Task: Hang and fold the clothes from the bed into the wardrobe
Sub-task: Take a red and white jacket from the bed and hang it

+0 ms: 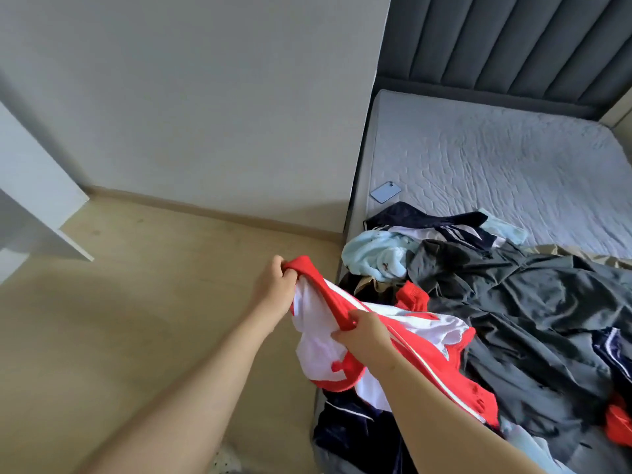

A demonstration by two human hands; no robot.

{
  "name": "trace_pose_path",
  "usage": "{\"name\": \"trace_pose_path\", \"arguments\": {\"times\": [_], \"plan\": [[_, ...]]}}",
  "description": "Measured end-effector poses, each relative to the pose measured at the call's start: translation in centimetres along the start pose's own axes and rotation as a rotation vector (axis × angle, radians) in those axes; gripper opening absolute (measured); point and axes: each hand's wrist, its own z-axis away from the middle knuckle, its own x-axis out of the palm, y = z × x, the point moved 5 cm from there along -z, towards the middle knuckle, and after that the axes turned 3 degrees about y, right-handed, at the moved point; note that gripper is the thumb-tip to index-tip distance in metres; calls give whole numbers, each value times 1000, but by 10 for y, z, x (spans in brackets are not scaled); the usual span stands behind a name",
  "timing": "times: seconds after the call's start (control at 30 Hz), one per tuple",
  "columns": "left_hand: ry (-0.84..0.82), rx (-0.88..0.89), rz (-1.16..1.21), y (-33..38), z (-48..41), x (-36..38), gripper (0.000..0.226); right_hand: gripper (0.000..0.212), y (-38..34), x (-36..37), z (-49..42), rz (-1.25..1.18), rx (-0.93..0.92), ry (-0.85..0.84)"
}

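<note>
From my head camera, the red and white garment (316, 350) is right in front of me at the near corner of the bed (478, 159). Part is lifted clear and the rest trails back onto the pile of clothes (513, 295). Both hands grip its red edge, which runs as a taut band from upper left to lower right. My left hand (273, 283) is fisted round the far end, out over the floor with the arm nearly straight. My right hand (366, 333) pinches the near end, closer to me and to the bed, elbow bent. I judge the lift should go left, away from the pile, towards the white panel (37, 200), perhaps the wardrobe. A phone (385, 192) lies on the mattress beyond the pile.
</note>
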Motion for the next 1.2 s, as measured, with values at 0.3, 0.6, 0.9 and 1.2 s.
{"name": "trace_pose_path", "arguments": {"times": [0.3,0.6,0.9,1.2], "plan": [[445,-207,260,-102,-30,-190,16,14,-129,132,-3,-69,-71,25],[738,-342,315,-227,-4,-359,15,20,-265,284,16,-153,-221,-169],[971,-494,406,-312,50,-440,16,27,-357,390,48,-168,-375,-395],[1286,-644,469,-361,39,-532,9,39,-465,491,62,-259,-501,-639]]}}
